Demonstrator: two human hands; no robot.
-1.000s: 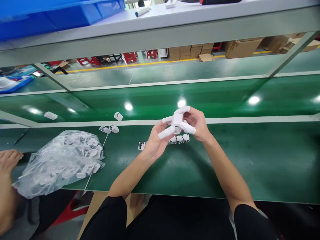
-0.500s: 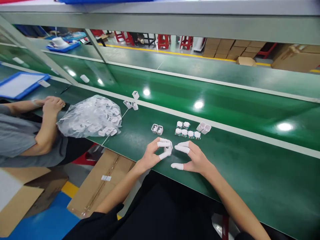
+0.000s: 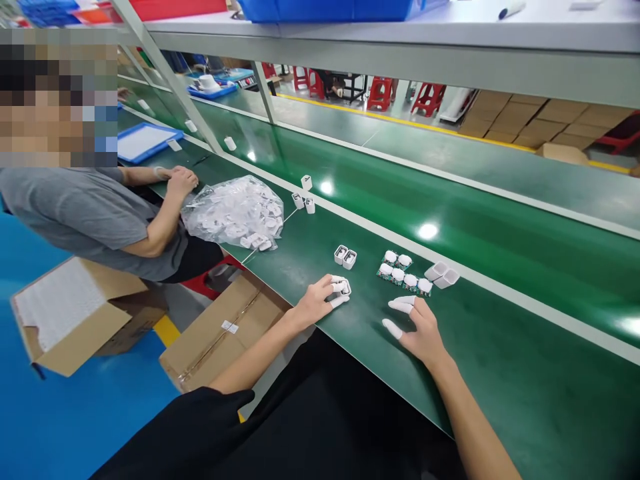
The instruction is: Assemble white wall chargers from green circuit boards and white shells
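Observation:
My left hand, with white finger cots on, has its fingertips closed round a small white plastic housing low over the green bench. Just beyond it stand two similar housings side by side, with parts showing inside. My right hand, also in finger cots, hovers over the bench with thumb and fingers apart and nothing between them. Nearest to it lie several small green circuit boards topped with white round pieces. Right of the boards, two white housings lean together.
A clear plastic bag of white parts lies left on the bench, with three housings beyond it. A co-worker in a grey shirt sits at the left, hands on the bench. Cardboard boxes stand below. A shelf runs overhead.
The view has swung left, showing more of the co-worker. My left hand has brought the housing down near the pair; my right hand has drawn away from it to the right.

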